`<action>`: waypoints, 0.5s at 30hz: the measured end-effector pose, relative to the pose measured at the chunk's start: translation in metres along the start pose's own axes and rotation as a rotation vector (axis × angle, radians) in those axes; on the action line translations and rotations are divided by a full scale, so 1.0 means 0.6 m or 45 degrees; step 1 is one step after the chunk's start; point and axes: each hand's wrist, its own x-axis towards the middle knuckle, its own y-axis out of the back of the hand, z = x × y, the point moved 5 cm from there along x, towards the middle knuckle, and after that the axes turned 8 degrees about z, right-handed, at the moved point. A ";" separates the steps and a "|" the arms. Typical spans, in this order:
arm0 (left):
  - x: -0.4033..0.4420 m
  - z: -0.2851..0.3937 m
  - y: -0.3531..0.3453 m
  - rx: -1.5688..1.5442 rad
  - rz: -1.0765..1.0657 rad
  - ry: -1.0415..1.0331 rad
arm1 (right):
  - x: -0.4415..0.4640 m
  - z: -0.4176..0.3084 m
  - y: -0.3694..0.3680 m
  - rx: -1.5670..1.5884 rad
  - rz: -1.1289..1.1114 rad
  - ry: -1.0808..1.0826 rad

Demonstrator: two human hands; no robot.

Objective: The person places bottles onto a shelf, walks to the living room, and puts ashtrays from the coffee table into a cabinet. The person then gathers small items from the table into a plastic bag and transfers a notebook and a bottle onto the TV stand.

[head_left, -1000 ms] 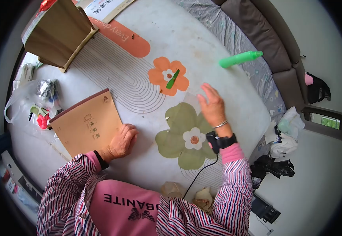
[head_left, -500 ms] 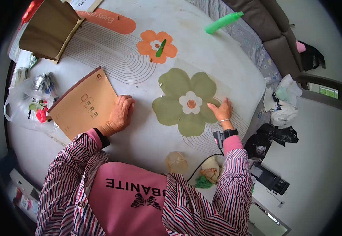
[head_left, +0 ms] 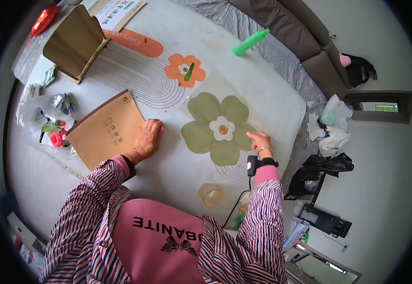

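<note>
A tan exercise book (head_left: 104, 135) with a dark spine strip and Chinese characters lies at an angle on the table (head_left: 168, 189). At its right edge rests my left hand (head_left: 145, 140), the fingers loosely curled and nothing visible in them. My right hand (head_left: 260, 143) is over the right side of a printed green flower (head_left: 199, 135) on the tabletop. Its fingers are drawn in towards the thumb, and I see nothing between them. A clear cup (head_left: 210, 195) stands on the table near my body.
A green highlighter-shaped object (head_left: 251, 42) is at the far edge. At back left stands a brown book stand (head_left: 75, 42); below it sits a plastic bag (head_left: 37, 113) with a red flower. A green strip (head_left: 189, 72) lies on a printed orange flower (head_left: 173, 70). A sofa (head_left: 281, 28) lies beyond.
My right hand's spread fingers have closed in, and the hand has shifted slightly left and down in view. My left hand stays by the book. The whole view has tilted a little.
</note>
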 end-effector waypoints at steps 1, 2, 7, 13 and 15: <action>0.001 0.001 0.001 -0.009 0.000 0.001 | -0.011 -0.011 -0.003 0.113 -0.182 0.014; 0.002 0.000 0.001 -0.018 -0.001 -0.003 | -0.028 -0.025 0.000 0.115 -0.184 0.027; 0.000 0.000 0.008 -0.010 0.070 -0.029 | -0.186 -0.144 0.002 0.734 -0.662 0.282; 0.046 0.035 0.040 -0.578 -0.112 0.630 | -0.283 -0.189 0.014 1.033 -1.016 0.468; 0.050 0.042 0.034 -0.777 -0.496 0.905 | -0.286 -0.190 0.009 1.172 -1.057 0.504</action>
